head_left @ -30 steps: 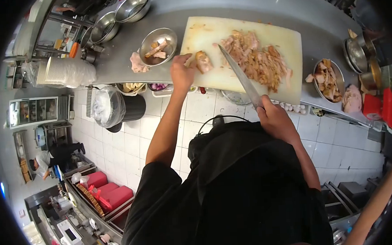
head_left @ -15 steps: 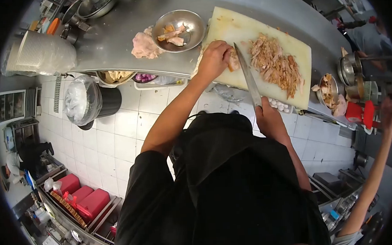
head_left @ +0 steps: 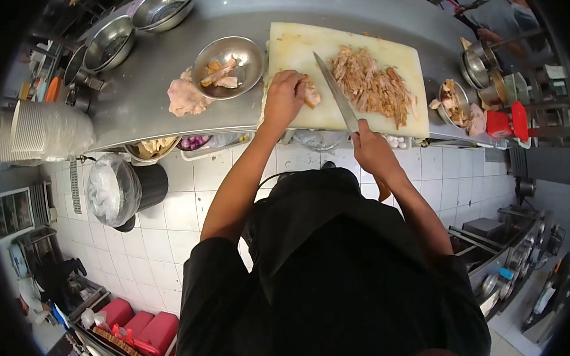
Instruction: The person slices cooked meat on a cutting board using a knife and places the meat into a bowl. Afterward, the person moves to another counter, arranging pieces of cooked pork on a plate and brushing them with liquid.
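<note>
My left hand [head_left: 283, 101] is closed on a piece of cooked chicken [head_left: 311, 94] at the left side of a white cutting board [head_left: 294, 39]. In my right hand [head_left: 375, 152], at the board's near edge, is the handle of a long kitchen knife [head_left: 337, 93]. Its blade points away from me, a small gap to the right of the chicken piece. Right of the blade lies a heap of sliced chicken [head_left: 373, 83]. A metal bowl [head_left: 251, 60] with a few meat pieces stands left of the board, beside a pale lump that looks like skin [head_left: 187, 96].
Metal bowls [head_left: 110, 42] and stacked plastic-wrapped containers [head_left: 44, 129] stand on the counter's left. Another bowl of meat [head_left: 454, 101] sits at right, near red containers [head_left: 519, 120]. A lined bin [head_left: 115, 190] stands on the floor. Another person [head_left: 499, 15] is at far right.
The knife blade has moved away from the chicken piece, leaving a wider gap. The whole view has shifted, and another person's outstretched arm at right is gone from sight.
</note>
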`<state>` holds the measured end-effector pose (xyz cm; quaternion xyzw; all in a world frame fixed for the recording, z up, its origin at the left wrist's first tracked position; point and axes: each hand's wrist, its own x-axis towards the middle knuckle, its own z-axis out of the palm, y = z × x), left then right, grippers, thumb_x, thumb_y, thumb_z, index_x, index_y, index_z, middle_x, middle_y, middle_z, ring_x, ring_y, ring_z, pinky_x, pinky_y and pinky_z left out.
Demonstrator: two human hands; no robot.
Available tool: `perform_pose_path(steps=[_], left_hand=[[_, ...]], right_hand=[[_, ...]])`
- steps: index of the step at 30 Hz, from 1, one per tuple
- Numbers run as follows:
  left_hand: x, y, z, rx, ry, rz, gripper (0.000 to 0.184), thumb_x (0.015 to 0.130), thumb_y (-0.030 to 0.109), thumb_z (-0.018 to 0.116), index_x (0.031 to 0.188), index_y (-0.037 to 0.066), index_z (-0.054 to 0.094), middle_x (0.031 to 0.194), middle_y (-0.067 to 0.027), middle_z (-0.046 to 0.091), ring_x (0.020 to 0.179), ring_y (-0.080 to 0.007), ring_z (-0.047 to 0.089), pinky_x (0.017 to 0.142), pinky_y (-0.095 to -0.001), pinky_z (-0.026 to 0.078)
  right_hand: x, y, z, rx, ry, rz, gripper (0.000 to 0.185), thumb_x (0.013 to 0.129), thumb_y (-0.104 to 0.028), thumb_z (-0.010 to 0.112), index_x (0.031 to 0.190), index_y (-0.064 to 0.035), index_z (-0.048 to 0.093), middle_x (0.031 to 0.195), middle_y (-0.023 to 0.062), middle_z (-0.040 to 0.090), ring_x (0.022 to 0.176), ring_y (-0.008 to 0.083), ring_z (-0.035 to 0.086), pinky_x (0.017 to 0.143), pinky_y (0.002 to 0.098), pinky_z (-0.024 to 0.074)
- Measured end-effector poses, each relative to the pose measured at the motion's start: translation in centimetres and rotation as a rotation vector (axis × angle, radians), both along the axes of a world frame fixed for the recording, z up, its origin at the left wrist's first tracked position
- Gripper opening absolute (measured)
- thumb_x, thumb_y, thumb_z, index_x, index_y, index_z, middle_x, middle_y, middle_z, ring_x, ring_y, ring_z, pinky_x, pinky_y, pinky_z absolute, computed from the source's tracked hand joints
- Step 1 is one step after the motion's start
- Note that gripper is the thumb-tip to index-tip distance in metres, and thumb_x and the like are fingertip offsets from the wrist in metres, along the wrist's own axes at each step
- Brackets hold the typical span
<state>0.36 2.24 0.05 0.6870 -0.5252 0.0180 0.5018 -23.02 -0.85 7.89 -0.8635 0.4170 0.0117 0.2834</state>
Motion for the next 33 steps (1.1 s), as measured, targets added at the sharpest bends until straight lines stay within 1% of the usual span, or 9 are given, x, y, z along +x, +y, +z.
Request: perform_pose_path(steps=[11, 13, 19, 23, 25, 26, 28, 31, 33], left_hand=[[0.0, 0.1, -0.3, 0.017, 0.033, -0.007, 0.012, 0.08, 0.004, 0.064, 0.09, -0.001, 0.067, 0.095, -0.015, 0.065, 0.091, -0.033, 0.06, 0.083, -0.0401, 0.049], [0.1, -0.1, -0.5, 0.034, 0.04, -0.01, 0.013, 0.08, 0.003, 0.063, 0.091, -0.002, 0.067, 0.096, -0.0155, 0.065, 0.093, -0.0334, 0.059, 0.085, -0.0403, 0.048], [0.4, -0.1, -0.2, 0.054, 0.032, -0.035, 0.013, 0.078, 0.002, 0.063, 0.091, -0.001, 0.068, 0.095, -0.015, 0.065, 0.092, -0.0331, 0.059, 0.085, -0.0402, 0.048], [0.2, -0.1, 0.4, 0.072, 0.053, -0.034, 0.013, 0.078, 0.002, 0.063, 0.09, -0.001, 0.068, 0.095, -0.0148, 0.065, 0.092, -0.0334, 0.059, 0.085, -0.04, 0.048], [0.2, 0.2, 0.2, 0.051, 0.054, -0.02, 0.013, 0.078, 0.001, 0.063, 0.09, -0.001, 0.067, 0.096, -0.0147, 0.065, 0.091, -0.0335, 0.059, 0.085, -0.04, 0.048], [0.3, 0.2, 0.2, 0.049, 0.055, -0.027, 0.015, 0.077, 0.002, 0.064, 0.091, -0.001, 0.067, 0.096, -0.015, 0.065, 0.092, -0.0337, 0.059, 0.085, -0.0403, 0.048], [0.3, 0.0, 0.2, 0.041, 0.05, -0.043, 0.016, 0.076, 0.003, 0.065, 0.092, 0.0, 0.067, 0.096, -0.0154, 0.065, 0.092, -0.0339, 0.059, 0.086, -0.0406, 0.048], [1.1, -0.3, 0.8, 0.095, -0.04, -0.071, 0.022, 0.077, 0.008, 0.068, 0.098, 0.002, 0.067, 0.097, -0.0152, 0.066, 0.092, -0.0323, 0.062, 0.083, -0.0404, 0.05], [1.5, -0.9, 1.4, 0.3, 0.029, -0.089, 0.029, 0.074, 0.009, 0.07, 0.102, 0.003, 0.067, 0.096, -0.0161, 0.066, 0.092, -0.0318, 0.063, 0.083, -0.0409, 0.051]], right_hand=[[-0.7, 2.8, 1.7, 0.117, 0.117, -0.015, 0.023, 0.096, -0.019, 0.047, 0.108, 0.0, 0.043, 0.083, 0.0339, 0.062, 0.084, 0.0519, 0.06, 0.076, 0.0592, 0.0448], [-0.4, 2.9, 1.9, 0.098, 0.181, -0.004, 0.021, 0.092, -0.012, 0.046, 0.108, 0.0012, 0.043, 0.085, 0.0329, 0.063, 0.085, 0.0505, 0.061, 0.077, 0.0581, 0.0459], [0.4, 1.0, -3.5, 0.048, 0.054, 0.089, 0.026, 0.093, -0.012, 0.047, 0.11, 0.0052, 0.04, 0.085, 0.0332, 0.062, 0.084, 0.0511, 0.06, 0.077, 0.0575, 0.0449], [0.2, 0.4, -2.2, -0.009, 0.064, 0.075, 0.026, 0.094, -0.014, 0.046, 0.112, 0.0036, 0.04, 0.087, 0.0331, 0.062, 0.085, 0.0518, 0.06, 0.078, 0.0578, 0.0443], [-0.3, 0.6, -0.2, -0.004, 0.056, -0.024, 0.024, 0.09, -0.009, 0.045, 0.109, 0.0029, 0.041, 0.085, 0.033, 0.062, 0.083, 0.0502, 0.06, 0.078, 0.0578, 0.0445], [-0.8, 0.6, -0.6, 0.013, 0.074, -0.03, 0.031, 0.095, -0.017, 0.046, 0.119, 0.001, 0.04, 0.087, 0.0347, 0.061, 0.086, 0.0524, 0.059, 0.078, 0.0587, 0.0431], [-1.3, 0.7, -0.5, 0.041, 0.067, -0.02, 0.032, 0.095, -0.017, 0.047, 0.12, 0.0014, 0.04, 0.086, 0.0349, 0.061, 0.086, 0.0526, 0.058, 0.077, 0.0586, 0.043], [-1.6, 1.0, 0.1, 0.028, 0.024, -0.026, 0.03, 0.095, -0.017, 0.047, 0.117, 0.0014, 0.041, 0.082, 0.0343, 0.061, 0.082, 0.0526, 0.059, 0.075, 0.0588, 0.0435], [-1.8, 1.2, 0.1, -0.004, -0.009, -0.03, 0.026, 0.095, -0.017, 0.046, 0.114, 0.0008, 0.041, 0.078, 0.0336, 0.061, 0.079, 0.0525, 0.059, 0.073, 0.0591, 0.0443]])
